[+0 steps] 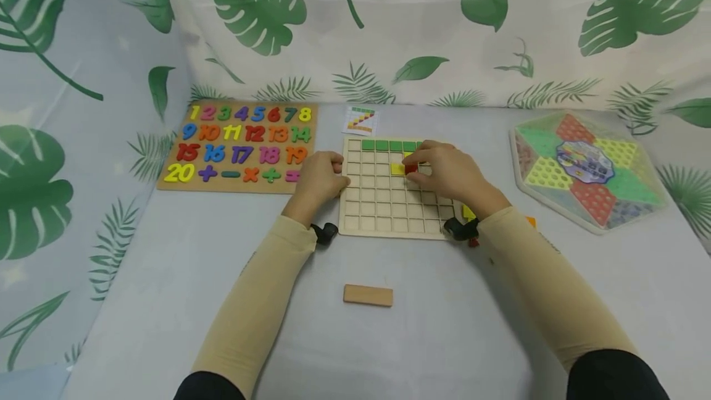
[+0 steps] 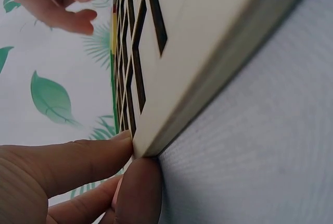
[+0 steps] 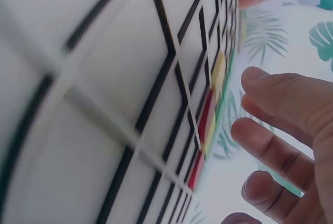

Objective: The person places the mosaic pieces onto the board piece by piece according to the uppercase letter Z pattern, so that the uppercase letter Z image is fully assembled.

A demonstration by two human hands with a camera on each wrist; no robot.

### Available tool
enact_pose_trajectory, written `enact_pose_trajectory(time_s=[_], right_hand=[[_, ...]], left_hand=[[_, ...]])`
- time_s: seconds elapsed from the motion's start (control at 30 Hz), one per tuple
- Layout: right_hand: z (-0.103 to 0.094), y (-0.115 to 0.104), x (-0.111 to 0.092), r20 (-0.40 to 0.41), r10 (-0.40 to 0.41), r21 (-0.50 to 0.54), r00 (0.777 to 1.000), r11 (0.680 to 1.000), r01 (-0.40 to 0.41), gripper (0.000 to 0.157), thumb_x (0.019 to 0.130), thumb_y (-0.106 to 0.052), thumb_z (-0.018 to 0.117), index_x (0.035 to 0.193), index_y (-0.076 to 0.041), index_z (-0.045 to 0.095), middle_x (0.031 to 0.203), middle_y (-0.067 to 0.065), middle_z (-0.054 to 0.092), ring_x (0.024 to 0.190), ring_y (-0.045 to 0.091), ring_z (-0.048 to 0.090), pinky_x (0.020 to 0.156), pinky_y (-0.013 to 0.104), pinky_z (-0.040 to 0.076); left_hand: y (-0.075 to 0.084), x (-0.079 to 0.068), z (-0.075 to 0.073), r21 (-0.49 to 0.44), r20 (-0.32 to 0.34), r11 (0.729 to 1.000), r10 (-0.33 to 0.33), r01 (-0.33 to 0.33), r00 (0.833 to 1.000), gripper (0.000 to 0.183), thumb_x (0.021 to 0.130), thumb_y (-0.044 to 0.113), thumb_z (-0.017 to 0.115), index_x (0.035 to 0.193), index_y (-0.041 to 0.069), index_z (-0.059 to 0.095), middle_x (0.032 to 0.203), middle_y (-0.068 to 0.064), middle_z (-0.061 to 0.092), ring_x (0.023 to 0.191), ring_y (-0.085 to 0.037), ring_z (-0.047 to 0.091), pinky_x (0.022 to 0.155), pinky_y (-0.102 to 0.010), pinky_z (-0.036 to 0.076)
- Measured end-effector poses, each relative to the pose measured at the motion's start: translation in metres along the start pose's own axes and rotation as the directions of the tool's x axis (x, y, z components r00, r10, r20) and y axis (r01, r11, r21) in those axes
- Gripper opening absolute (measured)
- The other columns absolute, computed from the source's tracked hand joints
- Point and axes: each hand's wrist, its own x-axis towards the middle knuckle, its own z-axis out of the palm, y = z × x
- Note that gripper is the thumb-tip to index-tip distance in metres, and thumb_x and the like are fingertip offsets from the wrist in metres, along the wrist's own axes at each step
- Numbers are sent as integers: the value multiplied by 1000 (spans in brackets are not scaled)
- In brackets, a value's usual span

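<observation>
A wooden grid board [image 1: 369,225] lies on the table. My left hand [image 1: 318,181] pinches its left edge between thumb and finger, seen close up in the left wrist view. Green tiles [image 1: 382,145] fill part of the board's far row. A yellow tile [image 1: 397,169] sits in a cell nearer me, beside a red tile [image 1: 411,168]. My right hand [image 1: 447,171] hovers over these, its fingers partly covering that area. In the right wrist view its loosely bent fingers [image 3: 265,140] hold nothing and stand apart from the red tiles [image 3: 206,117] in the grid.
A pattern card [image 1: 361,121] lies beyond the board. At left is a number puzzle board [image 1: 239,187]; at right, a hexagonal game box [image 1: 589,168]. A wooden block [image 1: 368,295] lies in front. Loose yellow pieces [image 1: 468,213] show partly under the right forearm.
</observation>
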Motion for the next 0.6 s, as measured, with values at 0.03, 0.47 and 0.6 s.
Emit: enact_pose_trajectory(time_s=[0.03, 0.47, 0.6], right_hand=[[-2, 2, -5, -2, 3, -4, 1000, 1000, -3, 29, 96, -28, 75, 122, -18, 78, 126, 7, 69, 114, 30, 64, 89, 52, 57], [-12, 25, -73, -2, 30, -21, 1000, 999, -30, 24, 96, -26, 76, 117, -15, 79, 115, 8, 74, 98, 28, 68, 83, 48, 58], [-11, 33, -94, -8, 33, -12, 999, 999, -33, 22, 95, -24, 77, 114, -16, 80, 112, 6, 75, 98, 26, 69, 83, 47, 58]], left_hand=[[0, 0, 0, 2, -1, 1000, 1, -1, 1000, 49, 89, 12, 79, 135, 2, 66, 114, -10, 70, 100, -21, 60, 90, -38, 53], [-1, -1, -1, -2, 18, 1000, 2, -2, 1000, 52, 89, 11, 78, 138, 1, 64, 114, -10, 68, 98, -21, 58, 90, -37, 52], [1, -2, -1, -9, 24, 1000, -10, 10, 1000, 53, 89, 10, 78, 139, 1, 63, 115, -10, 68, 98, -21, 58, 92, -39, 53]])
